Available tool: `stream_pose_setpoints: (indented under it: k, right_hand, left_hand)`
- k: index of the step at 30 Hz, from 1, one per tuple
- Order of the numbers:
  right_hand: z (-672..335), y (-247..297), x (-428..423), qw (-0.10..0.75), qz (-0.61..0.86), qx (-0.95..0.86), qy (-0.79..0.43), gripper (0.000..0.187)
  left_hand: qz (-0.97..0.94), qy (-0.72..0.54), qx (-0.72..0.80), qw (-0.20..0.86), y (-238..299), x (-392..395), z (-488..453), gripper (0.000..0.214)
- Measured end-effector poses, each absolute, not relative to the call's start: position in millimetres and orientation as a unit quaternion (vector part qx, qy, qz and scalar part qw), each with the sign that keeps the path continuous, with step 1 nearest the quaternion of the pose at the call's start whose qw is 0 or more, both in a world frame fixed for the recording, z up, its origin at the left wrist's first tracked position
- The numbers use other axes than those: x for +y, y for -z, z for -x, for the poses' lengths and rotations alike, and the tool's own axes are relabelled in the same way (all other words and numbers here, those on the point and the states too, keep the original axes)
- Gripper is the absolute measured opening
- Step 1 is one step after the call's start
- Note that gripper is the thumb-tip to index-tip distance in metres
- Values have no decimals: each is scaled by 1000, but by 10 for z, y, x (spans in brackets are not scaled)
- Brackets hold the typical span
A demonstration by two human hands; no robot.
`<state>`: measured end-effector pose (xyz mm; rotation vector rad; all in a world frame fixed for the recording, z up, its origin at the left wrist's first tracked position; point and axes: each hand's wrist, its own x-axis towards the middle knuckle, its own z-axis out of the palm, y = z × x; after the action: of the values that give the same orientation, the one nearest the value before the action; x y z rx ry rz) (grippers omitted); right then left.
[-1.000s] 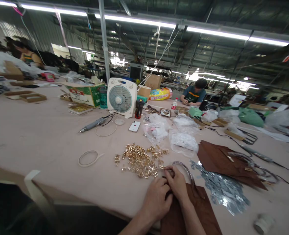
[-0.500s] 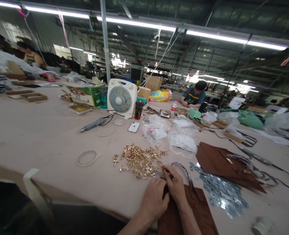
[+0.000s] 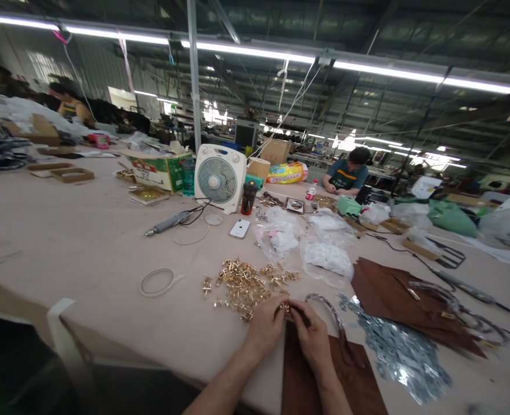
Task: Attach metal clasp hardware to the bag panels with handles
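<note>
Holding left hand (image 3: 264, 324) and right hand (image 3: 313, 335) together, lower centre; cannot tell on what. Near gold fittings (image 3: 243, 283), probably for reach.

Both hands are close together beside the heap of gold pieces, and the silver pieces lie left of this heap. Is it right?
Not left: the head view shows the silver pieces lying right of the gold heap. The left hand and right hand are close together beside it.
</note>
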<state>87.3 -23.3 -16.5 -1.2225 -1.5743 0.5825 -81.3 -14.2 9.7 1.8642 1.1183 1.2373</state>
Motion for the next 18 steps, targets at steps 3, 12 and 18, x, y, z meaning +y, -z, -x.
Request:
stream_pose_setpoints:
  k: [3, 12, 18]
  right_hand:
    - [-856, 167, -225, 513, 509, -658, -213, 28]
    - [-858, 217, -175, 530, 532, -649, -117, 29]
    - [-934, 195, -209, 567, 548, -605, -113, 33]
  left_hand:
    - [-706, -481, 428, 294, -69, -121, 786, 37]
    - [-773, -414, 455, 156, -115, 4, 717, 32]
    - [-825, -330, 426, 170, -194, 88, 687, 22]
